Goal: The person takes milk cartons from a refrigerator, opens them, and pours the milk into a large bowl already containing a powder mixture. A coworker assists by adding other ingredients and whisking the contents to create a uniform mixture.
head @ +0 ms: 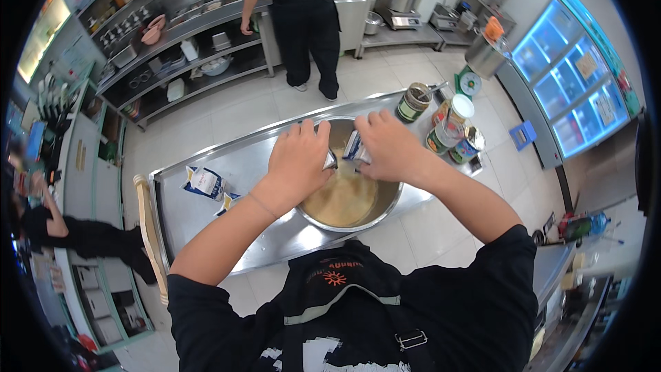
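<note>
A round metal bowl (393,205) with a pale yellowish liquid (341,199) in it rests on a stainless steel table (242,150). Over its left side, my left hand (299,160) grips a small carton (330,159), mostly hidden by the fingers. My right hand (387,147) holds a blue and white carton (355,145) tilted over the bowl. Whether liquid is running from either carton cannot be told. At the left of the table lie a blue and white carton (206,183) and, partly behind my left forearm, another one (227,202).
Several jars stand at the table's right end, among them a dark-filled jar (413,103) and a white-lidded jar (459,107). Beyond is a dial scale (469,82) bearing a metal pot (485,57). One person (304,15) stands at the far counter, another (67,230) at the left.
</note>
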`<state>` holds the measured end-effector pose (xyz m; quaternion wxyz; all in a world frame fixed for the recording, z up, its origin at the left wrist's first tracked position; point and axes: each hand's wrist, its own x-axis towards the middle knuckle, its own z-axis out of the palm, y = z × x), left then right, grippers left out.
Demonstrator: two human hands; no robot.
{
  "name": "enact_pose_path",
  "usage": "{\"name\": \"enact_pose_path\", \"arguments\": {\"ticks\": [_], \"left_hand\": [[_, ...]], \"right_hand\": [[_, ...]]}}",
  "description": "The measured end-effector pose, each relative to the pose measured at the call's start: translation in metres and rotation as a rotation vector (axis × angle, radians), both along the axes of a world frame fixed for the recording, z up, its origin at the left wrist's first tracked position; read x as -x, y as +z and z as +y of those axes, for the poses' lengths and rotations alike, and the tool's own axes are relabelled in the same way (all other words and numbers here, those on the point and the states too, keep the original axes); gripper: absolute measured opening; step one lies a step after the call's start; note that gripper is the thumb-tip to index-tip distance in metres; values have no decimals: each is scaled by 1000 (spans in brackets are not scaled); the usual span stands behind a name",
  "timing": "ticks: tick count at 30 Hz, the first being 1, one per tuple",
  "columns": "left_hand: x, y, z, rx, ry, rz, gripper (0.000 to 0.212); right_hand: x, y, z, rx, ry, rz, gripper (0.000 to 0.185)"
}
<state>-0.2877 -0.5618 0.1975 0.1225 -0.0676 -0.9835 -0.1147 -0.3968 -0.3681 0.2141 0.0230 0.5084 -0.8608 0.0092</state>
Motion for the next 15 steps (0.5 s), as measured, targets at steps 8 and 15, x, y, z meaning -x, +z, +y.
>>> {"name": "enact_pose_path", "arguments": {"ticks": [8, 15], "left_hand": [[-6, 10, 28, -59, 283, -175, 79], [-9, 12, 44, 57, 425, -213, 76]], "right_hand": [[21, 10, -8, -139, 35, -315, 66], [34, -1, -9, -35, 138, -202, 69]]}}
